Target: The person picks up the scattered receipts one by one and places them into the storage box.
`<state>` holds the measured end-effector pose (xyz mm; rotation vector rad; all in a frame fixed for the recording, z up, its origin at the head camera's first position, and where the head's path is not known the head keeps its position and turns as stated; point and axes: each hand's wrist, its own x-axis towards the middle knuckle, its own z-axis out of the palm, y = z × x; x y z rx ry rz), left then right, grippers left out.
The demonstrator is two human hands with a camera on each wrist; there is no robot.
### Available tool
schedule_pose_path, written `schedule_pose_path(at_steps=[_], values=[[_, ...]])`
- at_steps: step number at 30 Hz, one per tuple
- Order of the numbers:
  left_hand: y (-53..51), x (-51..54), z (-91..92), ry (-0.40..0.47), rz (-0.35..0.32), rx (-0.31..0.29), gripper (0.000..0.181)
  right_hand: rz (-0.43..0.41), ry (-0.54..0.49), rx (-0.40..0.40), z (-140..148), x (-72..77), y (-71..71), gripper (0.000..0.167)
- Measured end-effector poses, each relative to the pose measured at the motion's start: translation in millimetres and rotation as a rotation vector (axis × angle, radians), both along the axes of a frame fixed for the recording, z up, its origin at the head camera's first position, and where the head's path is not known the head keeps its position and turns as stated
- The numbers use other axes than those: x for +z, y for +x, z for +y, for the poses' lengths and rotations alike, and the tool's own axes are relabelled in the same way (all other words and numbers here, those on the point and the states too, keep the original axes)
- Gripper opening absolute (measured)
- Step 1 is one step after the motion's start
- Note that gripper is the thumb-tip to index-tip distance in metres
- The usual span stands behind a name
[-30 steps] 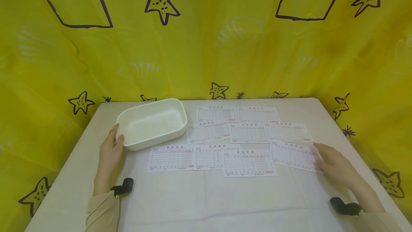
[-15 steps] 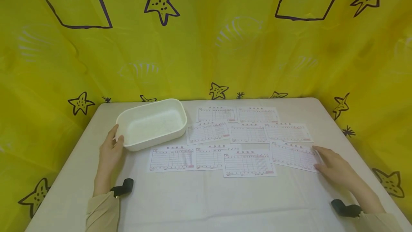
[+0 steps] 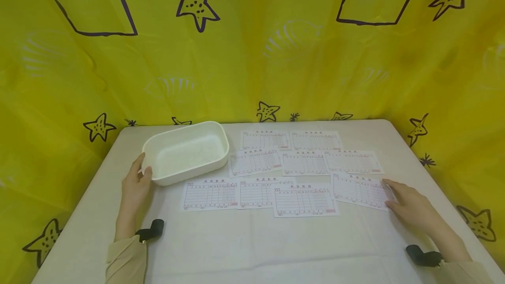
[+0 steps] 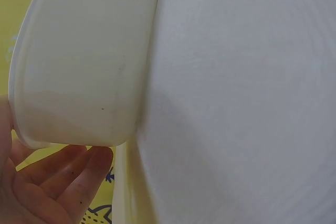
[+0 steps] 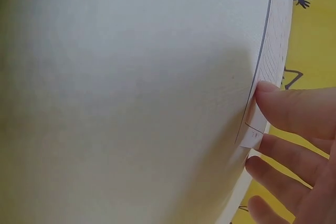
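Fingers (image 5: pixel 291 156) of the right hand (image 3: pixel 412 207) pinch one paper slip (image 3: pixel 359 191) at its edge. Eight other slips (image 3: pixel 306 200) lie on the desk (image 3: pixel 221 249) beside the white tray (image 3: pixel 189 150), which the left hand (image 3: pixel 135 183) grips; none is inside yet, so the work seems only beginning.

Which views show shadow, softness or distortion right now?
Head: even light, but fine print on the slips is too soft to read; left wrist: soft shadow on the tablecloth beside the tray; right wrist: broad shadow, dark left margin, table edge looks bowed.
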<state>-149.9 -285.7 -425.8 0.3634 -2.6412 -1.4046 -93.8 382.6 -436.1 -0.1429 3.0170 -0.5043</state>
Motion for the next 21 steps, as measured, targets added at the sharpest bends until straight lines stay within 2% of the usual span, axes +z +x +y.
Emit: schedule_pose_path(at_steps=[7,21], values=[[1.2,0.0,0.2,-0.016,-0.006,-0.003,0.058,0.039,0.04,-0.011,0.2,-0.6,-1.8,0.06],[0.6,0.3,1.1,-0.009,0.005,-0.003,0.058,0.115,-0.088,-0.03,1.3,-3.0,0.7,0.065]])
